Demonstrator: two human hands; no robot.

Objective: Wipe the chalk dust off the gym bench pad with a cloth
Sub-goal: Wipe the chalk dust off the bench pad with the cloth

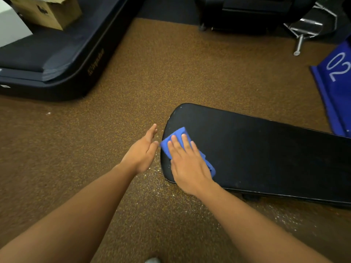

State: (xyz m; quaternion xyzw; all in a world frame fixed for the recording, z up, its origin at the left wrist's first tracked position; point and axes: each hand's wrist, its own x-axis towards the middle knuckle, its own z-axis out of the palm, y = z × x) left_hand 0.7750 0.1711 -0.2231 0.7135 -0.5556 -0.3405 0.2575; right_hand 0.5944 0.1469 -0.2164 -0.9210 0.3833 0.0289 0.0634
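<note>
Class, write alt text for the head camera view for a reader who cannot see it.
A person's right hand presses a blue cloth flat on the near end of a black bench pad. The left hand hovers open beside the pad, above speckled brown floor.

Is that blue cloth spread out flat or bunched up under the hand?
Folded into a thick pad, not spread out. The blue cloth shows layered edges and barely exceeds the right hand pressing it flat on the bench pad.
</note>
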